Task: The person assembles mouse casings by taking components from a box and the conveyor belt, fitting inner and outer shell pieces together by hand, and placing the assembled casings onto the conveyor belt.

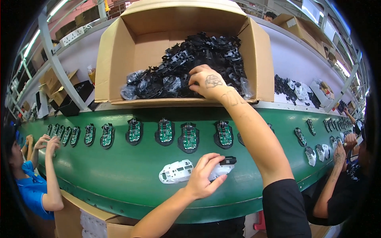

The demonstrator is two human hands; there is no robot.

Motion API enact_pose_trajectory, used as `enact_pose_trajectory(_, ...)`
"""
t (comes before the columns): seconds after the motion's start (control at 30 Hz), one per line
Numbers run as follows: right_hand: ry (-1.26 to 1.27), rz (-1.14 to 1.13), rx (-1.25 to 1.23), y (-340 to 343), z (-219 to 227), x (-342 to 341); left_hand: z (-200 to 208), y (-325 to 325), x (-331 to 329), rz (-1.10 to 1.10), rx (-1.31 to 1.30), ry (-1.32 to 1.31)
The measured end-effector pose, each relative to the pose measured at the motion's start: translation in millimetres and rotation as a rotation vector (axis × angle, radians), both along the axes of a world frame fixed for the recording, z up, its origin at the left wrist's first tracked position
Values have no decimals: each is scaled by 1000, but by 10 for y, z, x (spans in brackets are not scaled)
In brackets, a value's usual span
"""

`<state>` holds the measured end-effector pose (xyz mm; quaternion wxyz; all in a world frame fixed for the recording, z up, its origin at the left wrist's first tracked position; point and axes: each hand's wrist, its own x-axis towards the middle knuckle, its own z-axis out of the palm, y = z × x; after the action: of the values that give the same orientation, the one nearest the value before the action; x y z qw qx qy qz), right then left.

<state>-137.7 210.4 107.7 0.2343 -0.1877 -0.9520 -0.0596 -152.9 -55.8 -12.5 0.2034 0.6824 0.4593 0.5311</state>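
Note:
My left hand [203, 177] is closed over a white computer mouse shell [220, 171] on the green surface, thumb at its near side. A black part [228, 160] sits at that shell's far right end, by my fingertips. Just left of the hand lies another white mouse shell [176, 171] with cut-out openings. My right hand [206, 81] is over the front of a large cardboard box [147, 43], its fingers bent and apart, with nothing visible in them. Below and behind it is a heap of small black plastic parts [194, 55].
A row of mouse bases with green circuit boards [164, 131] runs along the green conveyor belt [119, 170]. A co-worker in blue [33, 186] is at left, another in black [341, 194] at right near white shells [310, 156]. More black parts [283, 89] lie on the shelf.

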Motion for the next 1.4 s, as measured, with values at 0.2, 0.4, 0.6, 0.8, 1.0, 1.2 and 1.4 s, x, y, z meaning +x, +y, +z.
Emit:
enact_pose_trajectory(0.2,376,7,-255,107,-3,152,-66,51,12,-34,-3,-45)
enact_pose_trajectory(0.4,340,-265,-540,104,33,330,-30,-7,-22,-104,-213,-150)
enact_pose_trajectory(0.6,387,-240,-679,107,37,294,-103,18,8,-51,-7,-85)
enact_pose_trajectory(0.8,630,-26,-1309,-176,189,475,-15,-49,-21,10,-37,-174)
enact_pose_trajectory(1.0,863,251,-1542,-1020,-164,894,-65,-3,-119,76,-82,-349)
enact_pose_trajectory(1.2,1008,194,-1637,-1793,-850,1683,40,-65,85,-193,-335,-901)
enact_pose_trajectory(1.4,874,209,-1433,-2034,-878,1606,5,-104,140,-184,-525,-946)
